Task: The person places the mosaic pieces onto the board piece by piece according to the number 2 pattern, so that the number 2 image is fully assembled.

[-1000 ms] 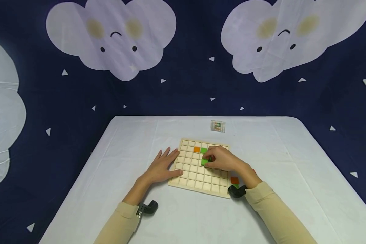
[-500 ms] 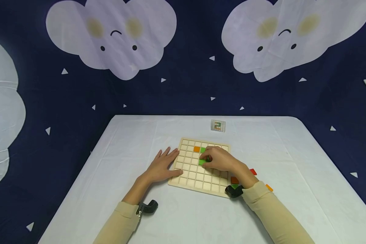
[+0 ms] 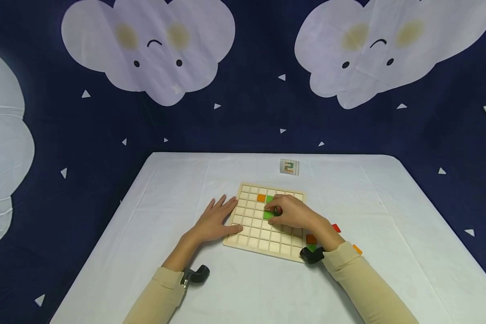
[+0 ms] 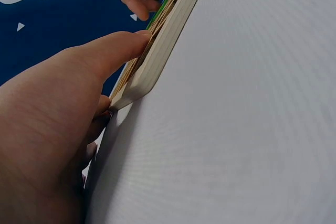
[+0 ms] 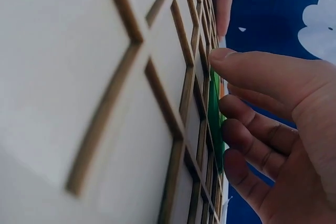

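Note:
A pale wooden grid board (image 3: pixel 259 234) lies in the middle of the table in the head view. My left hand (image 3: pixel 216 224) rests at its left side, fingers straight and spread, the thumb on the board's edge. With curled fingers, my right hand (image 3: pixel 291 210) pinches a green square tile (image 3: pixel 268 215) between thumb and index finger, right over the grid's squares. Farther back on the board are an orange tile (image 3: pixel 261 198) and another green tile (image 3: pixel 269 198), partly covered by the right hand. In the right wrist view, the thumb (image 5: pixel 226 55) meets the green edge.
Beside the board's right edge lie a dark orange tile (image 3: pixel 311 239) and a green tile (image 3: pixel 311 248). Past the right forearm are a red tile (image 3: pixel 336 228) and an orange tile (image 3: pixel 357 249). A small card with a coloured grid pattern (image 3: pixel 289 167) lies near the table's back edge.
The right hand has shifted slightly left with the green tile, then stayed nearly still. Loose red and orange tiles by the forearm have come into fuller view. The left hand has not moved.

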Demonstrator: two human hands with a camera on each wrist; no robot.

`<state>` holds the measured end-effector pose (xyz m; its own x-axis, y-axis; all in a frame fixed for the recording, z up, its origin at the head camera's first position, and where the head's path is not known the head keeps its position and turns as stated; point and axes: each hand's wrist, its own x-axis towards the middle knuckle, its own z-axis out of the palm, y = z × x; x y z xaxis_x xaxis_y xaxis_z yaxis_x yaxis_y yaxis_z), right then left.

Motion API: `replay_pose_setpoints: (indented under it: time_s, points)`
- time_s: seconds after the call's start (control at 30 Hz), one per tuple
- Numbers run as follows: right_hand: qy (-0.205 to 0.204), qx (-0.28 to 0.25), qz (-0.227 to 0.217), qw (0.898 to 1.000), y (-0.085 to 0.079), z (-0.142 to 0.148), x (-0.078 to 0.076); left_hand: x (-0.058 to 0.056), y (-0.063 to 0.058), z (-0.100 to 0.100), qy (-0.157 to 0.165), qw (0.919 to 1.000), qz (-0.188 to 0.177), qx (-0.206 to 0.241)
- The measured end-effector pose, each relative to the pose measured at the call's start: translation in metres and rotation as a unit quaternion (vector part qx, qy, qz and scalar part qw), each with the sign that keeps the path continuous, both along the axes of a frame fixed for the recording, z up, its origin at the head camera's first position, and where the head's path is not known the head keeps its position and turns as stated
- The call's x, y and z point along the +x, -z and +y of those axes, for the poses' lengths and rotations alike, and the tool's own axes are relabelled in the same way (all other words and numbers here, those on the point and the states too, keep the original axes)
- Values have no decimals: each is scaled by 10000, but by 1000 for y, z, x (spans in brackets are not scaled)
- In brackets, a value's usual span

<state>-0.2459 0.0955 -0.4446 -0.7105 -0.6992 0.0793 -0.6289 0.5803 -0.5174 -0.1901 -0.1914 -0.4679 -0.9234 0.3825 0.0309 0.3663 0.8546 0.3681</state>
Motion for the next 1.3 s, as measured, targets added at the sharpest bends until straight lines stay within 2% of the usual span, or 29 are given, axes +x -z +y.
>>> replay_pose_setpoints:
  time_s: [0.33, 0.53, 0.73, 0.9, 1.3]
  points:
    - [-29, -522, 81, 9986, -9, 22, -1, -1, 0, -1, 32, 10000, 33, 39]
    - [113, -693, -72, 9975, -10, 37, 0, -1, 0, -2, 59, 10000, 45, 13]
    - [341, -677, -155, 9970, -10, 50, 3, 0, -1, -1, 68, 9999, 67, 51]
    - [468, -715, -48, 9963, -11, 62, 7, 1, -1, -1, 57, 10000, 52, 64]
    - [916, -619, 1, 9939, -5, 101, 6, 2, -3, 0, 62, 9999, 58, 90]
